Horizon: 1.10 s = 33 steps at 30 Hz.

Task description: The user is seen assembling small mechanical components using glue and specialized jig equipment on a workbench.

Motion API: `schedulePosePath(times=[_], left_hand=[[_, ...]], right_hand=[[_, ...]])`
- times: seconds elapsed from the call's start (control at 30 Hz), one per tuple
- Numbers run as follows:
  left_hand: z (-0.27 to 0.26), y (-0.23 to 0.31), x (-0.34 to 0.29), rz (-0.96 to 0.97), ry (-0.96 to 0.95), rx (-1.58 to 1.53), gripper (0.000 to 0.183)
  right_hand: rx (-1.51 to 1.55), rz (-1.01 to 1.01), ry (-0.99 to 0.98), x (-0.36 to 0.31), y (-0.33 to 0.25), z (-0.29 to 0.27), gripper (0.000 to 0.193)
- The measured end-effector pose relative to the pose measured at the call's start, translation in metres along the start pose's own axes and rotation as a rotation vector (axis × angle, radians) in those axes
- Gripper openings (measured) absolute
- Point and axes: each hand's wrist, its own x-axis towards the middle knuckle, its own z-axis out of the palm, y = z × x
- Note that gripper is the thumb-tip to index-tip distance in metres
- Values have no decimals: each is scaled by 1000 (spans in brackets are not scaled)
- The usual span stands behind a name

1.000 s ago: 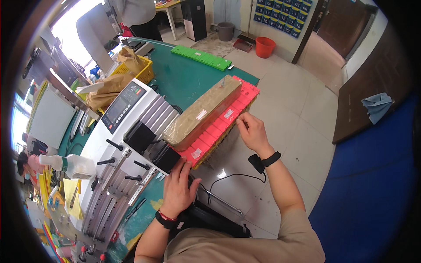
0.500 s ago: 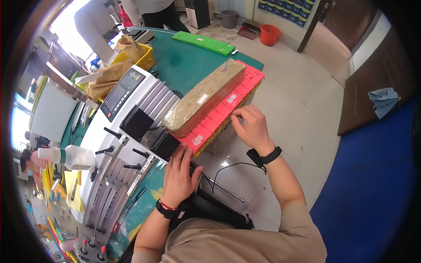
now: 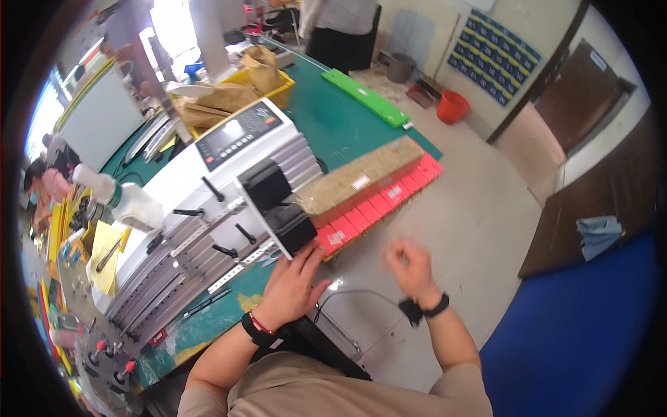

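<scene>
My left hand [image 3: 295,286] lies open with fingers stretched out, the tips at the near end of a red ribbed strip [image 3: 361,217] and beside a black block [image 3: 292,228]. On the strip rests a long brown block wrapped in clear film [image 3: 361,177], with a small white label. My right hand [image 3: 411,270] is in the air right of the strip, apart from it. Its fingers are curled together and partly smeared by motion; whatever they may hold cannot be made out. Left of the blocks stands a white machine with a control panel [image 3: 238,136].
A green strip [image 3: 365,99] lies at the green table's [image 3: 313,90] far edge. A yellow basket [image 3: 281,92] holds brown paper. Clamp handles [image 3: 212,189] and a white bottle [image 3: 135,207] are at left. A red bucket [image 3: 453,106] stands on the floor. Another person [image 3: 340,35] stands beyond the table.
My right hand has come away from the red strip's edge toward me. My left hand stays at the strip's near end. The whole view has turned, shifting the scene.
</scene>
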Motion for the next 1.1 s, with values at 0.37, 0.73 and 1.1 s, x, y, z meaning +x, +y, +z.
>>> schedulePosePath(times=[0.37, 0.73, 1.1], left_hand=[[-29, 48, -63, 333, -82, -300, 34], [-173, 51, -133, 152, 145, -204, 17], [-199, 3, -185, -148, 265, -397, 7]], right_hand=[[-907, 376, -1166, -216, 15, -52, 21], [12, -346, -560, -54, -189, 159, 11], [165, -311, -604, -35, -208, 231, 3]])
